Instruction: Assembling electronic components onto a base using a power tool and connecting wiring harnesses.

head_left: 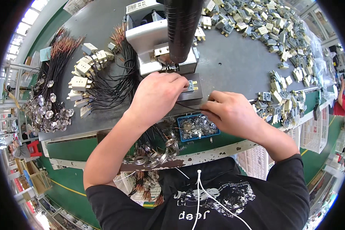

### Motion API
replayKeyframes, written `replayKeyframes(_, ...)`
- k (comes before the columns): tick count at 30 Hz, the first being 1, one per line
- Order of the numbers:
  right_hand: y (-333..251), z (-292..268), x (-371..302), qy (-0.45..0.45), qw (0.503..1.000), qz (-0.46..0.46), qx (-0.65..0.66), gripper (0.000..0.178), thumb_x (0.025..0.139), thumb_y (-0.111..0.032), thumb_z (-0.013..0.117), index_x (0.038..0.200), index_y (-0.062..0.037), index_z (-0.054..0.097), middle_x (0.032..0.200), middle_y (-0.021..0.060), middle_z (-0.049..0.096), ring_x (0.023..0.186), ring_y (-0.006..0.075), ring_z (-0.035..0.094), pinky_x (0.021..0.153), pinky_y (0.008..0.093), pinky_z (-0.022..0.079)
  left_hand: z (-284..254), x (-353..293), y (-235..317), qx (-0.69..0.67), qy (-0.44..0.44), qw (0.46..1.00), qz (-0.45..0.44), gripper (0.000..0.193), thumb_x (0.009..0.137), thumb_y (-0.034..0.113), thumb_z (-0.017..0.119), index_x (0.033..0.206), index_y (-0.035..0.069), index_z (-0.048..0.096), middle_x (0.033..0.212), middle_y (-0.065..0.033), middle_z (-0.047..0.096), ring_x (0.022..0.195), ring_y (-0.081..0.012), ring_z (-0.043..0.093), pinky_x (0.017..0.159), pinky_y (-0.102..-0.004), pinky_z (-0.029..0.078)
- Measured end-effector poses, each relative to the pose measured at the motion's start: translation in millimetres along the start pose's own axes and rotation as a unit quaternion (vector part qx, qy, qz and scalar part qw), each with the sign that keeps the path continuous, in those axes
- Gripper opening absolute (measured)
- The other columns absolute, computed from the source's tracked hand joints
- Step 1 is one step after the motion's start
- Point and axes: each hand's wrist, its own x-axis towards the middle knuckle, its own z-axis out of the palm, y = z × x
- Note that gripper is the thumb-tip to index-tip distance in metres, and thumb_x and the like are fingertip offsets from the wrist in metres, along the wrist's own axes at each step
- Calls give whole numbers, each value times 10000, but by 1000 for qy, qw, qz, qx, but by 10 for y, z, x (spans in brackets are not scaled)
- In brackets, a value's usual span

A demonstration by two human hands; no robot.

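My left hand is closed, fingertips gripping a small grey electrical block with brass-coloured terminals poking out on its right. That block is on or just over a metal fixture at the foot of a bench machine; my fingers hide part of it. Just right of the fixture, my right hand pinches a thin black wire that runs left toward the fixture's front edge. Below both hands sits a blue tray heaped with small metal clips.
The machine's thick black cylinder rises above my hands. Cream blocks with black wires lie left, beside a wire bundle with round metal ends. Loose grey-and-cream blocks cover the right side. Metal rings hang at the table's front edge.
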Motion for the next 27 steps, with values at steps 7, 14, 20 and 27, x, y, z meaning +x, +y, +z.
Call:
replayKeyframes(7, 7, -51, 9, 56, 995, -65, -41, 169, 841, -110, 745, 1006, -74, 737, 920, 50, 643, 790, 246, 645, 718, 373, 538, -9, -6, 60, -19, -21, 998, -59, 115, 894, 154, 713, 949, 66, 664, 943, -69, 654, 852, -281, 683, 762, -403, 550)
replayKeyframes(14, -20, -264, 103, -48, 998, -36, -8, 169, 916, -138, 706, 1063, -57, 727, 910, 85, 699, 775, 281, 664, 714, 390, 539, -285, -210, 136, -158, -103, 982, 27, 248, 886, 145, 713, 1126, 84, 692, 947, -88, 664, 936, -311, 665, 830, -432, 541)
replayKeyframes(20, 204, -112, 210, -78, 962, 26, 259, 302, 894, -90, 773, 1179, -17, 702, 1006, 135, 746, 888, 245, 725, 800, 358, 562, -491, -278, 81, -84, -123, 988, -27, 264, 848, 43, 659, 1106, 86, 695, 913, -89, 661, 904, -304, 663, 797, -432, 549)
replayKeyframes(27, 113, 150, 132, 319, 939, -40, 121, 227, 991, 22, 624, 1217, 30, 646, 1120, 154, 698, 951, 228, 724, 876, 304, 551, -406, -285, 145, -153, -2, 986, -58, 145, 874, 94, 692, 1016, 69, 709, 866, -97, 674, 859, -306, 672, 756, -426, 554)
